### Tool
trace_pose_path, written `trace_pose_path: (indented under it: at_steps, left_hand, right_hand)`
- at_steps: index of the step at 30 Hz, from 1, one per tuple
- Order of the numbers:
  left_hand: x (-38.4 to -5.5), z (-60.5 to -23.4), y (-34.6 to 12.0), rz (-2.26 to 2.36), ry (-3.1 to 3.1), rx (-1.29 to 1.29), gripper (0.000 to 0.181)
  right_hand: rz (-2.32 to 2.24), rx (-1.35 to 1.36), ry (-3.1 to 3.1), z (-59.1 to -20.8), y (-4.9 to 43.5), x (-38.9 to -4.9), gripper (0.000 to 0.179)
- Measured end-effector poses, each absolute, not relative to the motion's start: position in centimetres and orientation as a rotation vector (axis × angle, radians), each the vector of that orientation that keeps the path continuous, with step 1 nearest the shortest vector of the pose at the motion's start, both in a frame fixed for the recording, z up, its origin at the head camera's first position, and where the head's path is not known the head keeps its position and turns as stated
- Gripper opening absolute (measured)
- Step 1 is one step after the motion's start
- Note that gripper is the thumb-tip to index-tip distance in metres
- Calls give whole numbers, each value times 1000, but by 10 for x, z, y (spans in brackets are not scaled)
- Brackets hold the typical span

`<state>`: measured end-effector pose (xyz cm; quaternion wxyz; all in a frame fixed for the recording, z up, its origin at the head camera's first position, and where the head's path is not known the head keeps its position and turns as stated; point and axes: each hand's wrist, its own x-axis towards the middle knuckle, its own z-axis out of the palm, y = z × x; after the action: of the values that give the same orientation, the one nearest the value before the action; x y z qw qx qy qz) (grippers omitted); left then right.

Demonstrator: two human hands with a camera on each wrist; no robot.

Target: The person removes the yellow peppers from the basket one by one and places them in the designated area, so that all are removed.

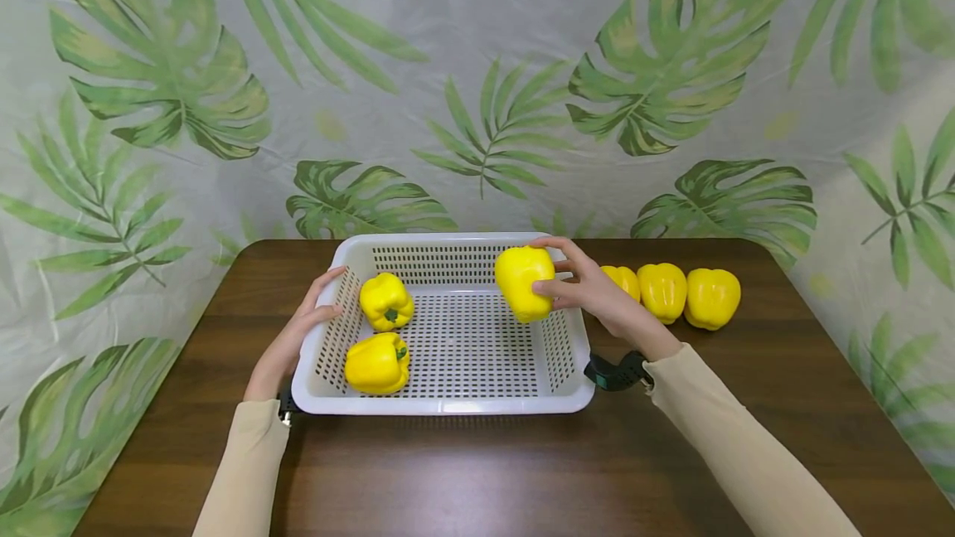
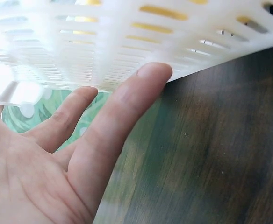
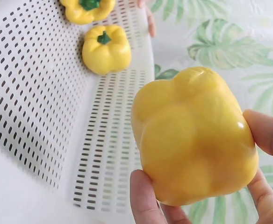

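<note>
My right hand [image 1: 597,292] holds a yellow bell pepper [image 1: 522,282] between thumb and fingers, up over the right part of a white plastic basket [image 1: 448,406]. In the right wrist view this held bell pepper [image 3: 195,140] fills the middle, its lobed end facing the camera. At the basket's left side my left hand [image 1: 294,338] grips the rim, with some fingers [image 2: 122,112] under the slotted wall in the left wrist view. Inside the basket at its left end lie two more bell peppers, one farther back [image 1: 386,302] and one nearer [image 1: 377,364], both with green stems.
Right of the basket, several yellow bell peppers [image 1: 662,292] stand in a row on the dark wooden table [image 1: 477,479], one partly hidden behind my right hand. A leaf-patterned cloth [image 1: 492,106] hangs behind the table's far edge.
</note>
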<state>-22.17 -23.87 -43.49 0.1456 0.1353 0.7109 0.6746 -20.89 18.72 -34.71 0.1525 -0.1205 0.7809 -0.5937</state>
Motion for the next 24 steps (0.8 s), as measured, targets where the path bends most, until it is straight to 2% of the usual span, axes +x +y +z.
trace_pose_path:
  at_steps: [24]
  left_hand:
    - [-221,-435,-240,1944,2058,386,59]
  right_hand:
    - [-1767,-259,2292,-344,238,-186,60]
